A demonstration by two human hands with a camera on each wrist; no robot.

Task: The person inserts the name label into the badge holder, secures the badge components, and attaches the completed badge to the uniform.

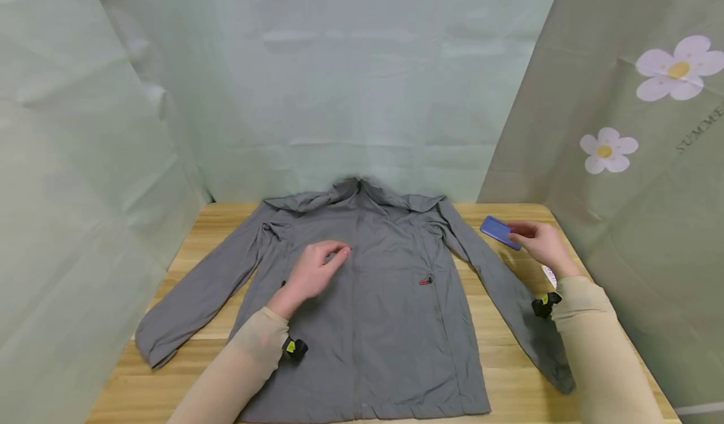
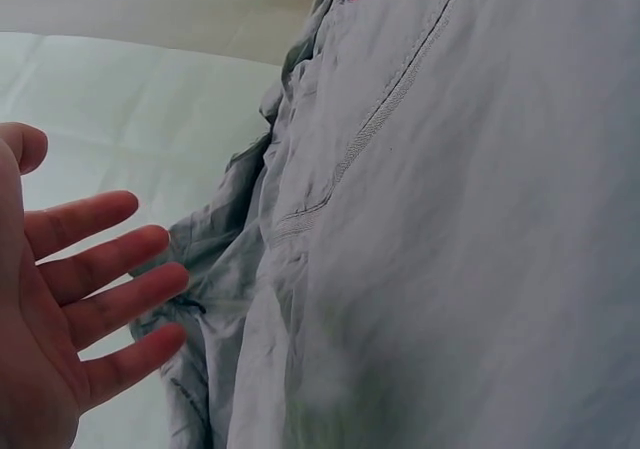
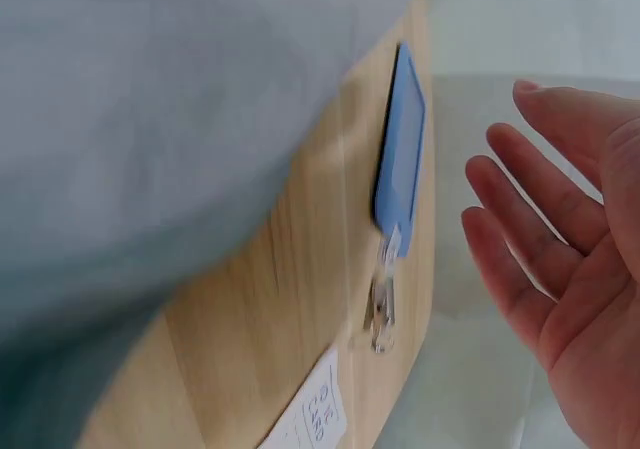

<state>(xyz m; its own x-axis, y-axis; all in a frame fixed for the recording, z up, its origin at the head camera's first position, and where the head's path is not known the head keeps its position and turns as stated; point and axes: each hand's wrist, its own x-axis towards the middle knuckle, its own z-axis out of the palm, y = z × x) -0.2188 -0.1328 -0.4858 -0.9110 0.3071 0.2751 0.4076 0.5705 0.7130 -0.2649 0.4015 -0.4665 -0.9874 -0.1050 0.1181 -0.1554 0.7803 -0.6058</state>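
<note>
A grey zip-up jacket lies spread out with its sleeves to either side. Over its chest hovers my left hand, holding nothing; the left wrist view shows its fingers spread apart. My right hand is above the right side of the table, close to a blue badge holder. In the right wrist view that holder lies on the wood with a metal clip at one end, and the right hand's loosely bent fingers are apart from it.
A white paper card with handwriting lies near the clip, partly hidden by my right wrist in the head view. The wooden table is bordered by pale hanging sheets. The jacket's pocket has a red zip pull.
</note>
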